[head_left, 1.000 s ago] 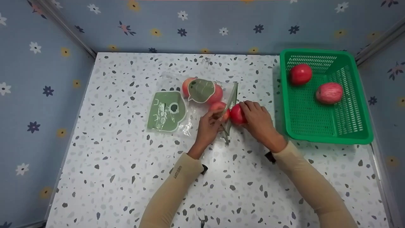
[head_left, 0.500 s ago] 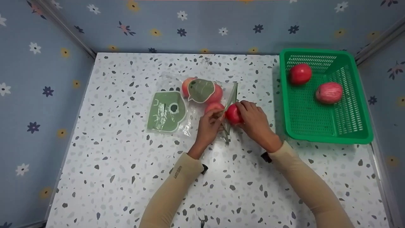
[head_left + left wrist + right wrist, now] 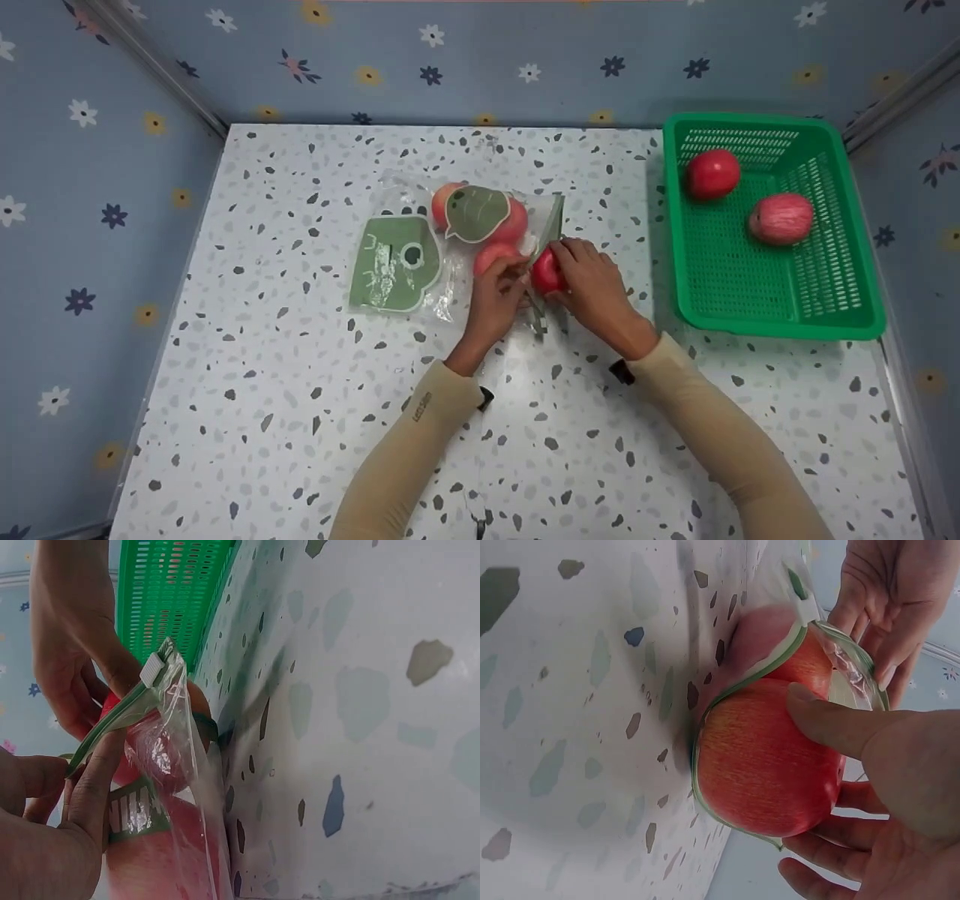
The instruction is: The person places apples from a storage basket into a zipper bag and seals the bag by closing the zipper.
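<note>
A clear zip bag point(image 3: 450, 292) with green cartoon prints lies on the speckled table, several apples inside it. My left hand point(image 3: 495, 300) pinches the upper lip of its green-edged mouth, as the left wrist view shows at the fingers point(image 3: 94, 780). In my right hand point(image 3: 596, 289) is a red apple point(image 3: 769, 757), gripped with the thumb on one side and fingers on the other. This apple sits in the bag's mouth, the green rim point(image 3: 695, 765) running round it. Just beyond it, another apple point(image 3: 810, 664) shows inside the bag.
A green plastic basket point(image 3: 679, 300) stands at the right of the table. Inside are a red apple point(image 3: 712, 174) and a streaked pinkish apple point(image 3: 781, 219). Flower-patterned walls point(image 3: 480, 45) enclose the table at the back and sides.
My right hand has moved left with the apple, into the bag's mouth. The nearest apple inside the bag has shifted left. My left hand has stayed at the bag's edge.
</note>
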### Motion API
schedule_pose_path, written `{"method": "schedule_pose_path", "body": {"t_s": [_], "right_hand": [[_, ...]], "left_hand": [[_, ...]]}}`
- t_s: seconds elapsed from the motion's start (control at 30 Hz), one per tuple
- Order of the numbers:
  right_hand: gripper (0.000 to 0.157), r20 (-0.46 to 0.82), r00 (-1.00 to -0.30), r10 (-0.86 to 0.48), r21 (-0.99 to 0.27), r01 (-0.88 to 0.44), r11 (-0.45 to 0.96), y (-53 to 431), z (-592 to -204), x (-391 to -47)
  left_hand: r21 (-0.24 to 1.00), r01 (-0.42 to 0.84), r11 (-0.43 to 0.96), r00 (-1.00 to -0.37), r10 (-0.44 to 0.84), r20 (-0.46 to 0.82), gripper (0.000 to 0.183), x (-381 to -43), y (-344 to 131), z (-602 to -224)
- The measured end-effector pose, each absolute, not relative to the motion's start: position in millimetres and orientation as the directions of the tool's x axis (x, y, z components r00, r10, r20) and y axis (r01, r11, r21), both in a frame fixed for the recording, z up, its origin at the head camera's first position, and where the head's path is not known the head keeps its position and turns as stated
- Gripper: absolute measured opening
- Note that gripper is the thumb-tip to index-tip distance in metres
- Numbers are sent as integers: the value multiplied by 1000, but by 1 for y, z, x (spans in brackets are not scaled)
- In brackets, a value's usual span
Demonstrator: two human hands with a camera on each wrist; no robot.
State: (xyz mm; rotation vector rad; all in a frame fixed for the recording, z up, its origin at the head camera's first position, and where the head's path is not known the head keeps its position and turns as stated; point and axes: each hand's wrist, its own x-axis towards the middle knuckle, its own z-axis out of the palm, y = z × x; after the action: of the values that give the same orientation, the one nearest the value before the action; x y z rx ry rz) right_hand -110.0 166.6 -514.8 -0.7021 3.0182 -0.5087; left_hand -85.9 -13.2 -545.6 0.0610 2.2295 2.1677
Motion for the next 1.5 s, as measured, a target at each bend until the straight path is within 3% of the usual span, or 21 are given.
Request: {"method": "schedule_pose_path", "body": {"t_s": [0.27,0.73,1.03,1.5], "right_hand": [[81,33,-908,-418,-316,-406,857,160,-520,-112],[85,12,-919,-393,-370,-370,852,159,-527,-110],[77,32,-917,-397,-402,-376,835,167,-531,-110],[79,-38,-934,-356,-390,-314,866,156,-536,-113]], "left_hand": [[998,41,38,-998,57,39,26,-85,-12,-546],[1000,-16,24,-999,40,-17,28,-86,-10,-547],[1000,-1,16,-999,48,-1,27,-85,-12,-546],[999,11,38,-999,44,10,27,-83,-13,-543]]}}
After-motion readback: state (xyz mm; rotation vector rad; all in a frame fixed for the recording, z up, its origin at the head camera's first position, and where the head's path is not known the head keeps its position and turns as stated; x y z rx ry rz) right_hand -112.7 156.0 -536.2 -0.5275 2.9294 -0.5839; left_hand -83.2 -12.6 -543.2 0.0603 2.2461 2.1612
